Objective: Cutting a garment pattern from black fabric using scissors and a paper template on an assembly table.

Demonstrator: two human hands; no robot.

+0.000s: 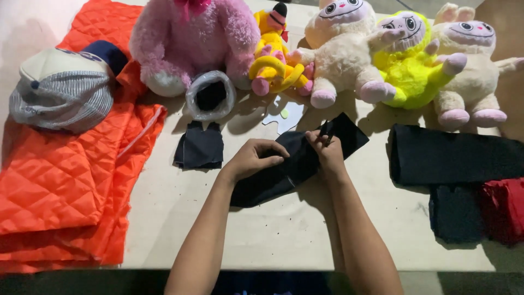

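My left hand (252,158) rests flat on a piece of black fabric (273,180) lying in the middle of the table (218,229), its fingers curled over the cloth's upper edge. My right hand (326,150) pinches the same fabric near its top right corner (349,134), with a thin dark tool between the fingers. A second small black cloth piece (200,145) lies just left of my left hand.
Orange quilted fabric (65,169) covers the left side, with a striped cap (63,90) on it. A pink plush (191,41), a yellow plush (273,60), cream plushes (341,52) and a neon yellow plush (409,71) line the back. A plastic-wrapped roll (210,95), folded black cloth (453,158) and red cloth (505,207) lie around.
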